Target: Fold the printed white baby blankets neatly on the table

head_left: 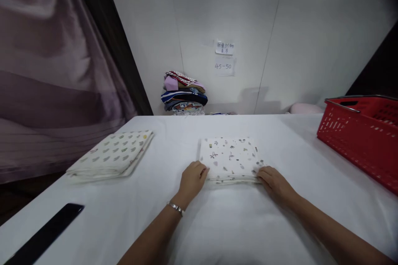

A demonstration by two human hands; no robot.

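A folded white cloth with small printed figures point(230, 158) lies on the white table point(217, 223) in front of me. My left hand point(192, 179) has its fingers curled round the cloth's near left corner. At the near right corner my right hand point(273, 181) pinches the edge. A bracelet sits on my left wrist.
A second folded cloth with grey-green spots point(113, 156) lies at the left. A red plastic basket point(362, 136) stands at the right edge. A dark flat object point(46, 232) lies at the near left. Folded clothes point(184, 93) are stacked by the wall, beside a curtain point(52, 70).
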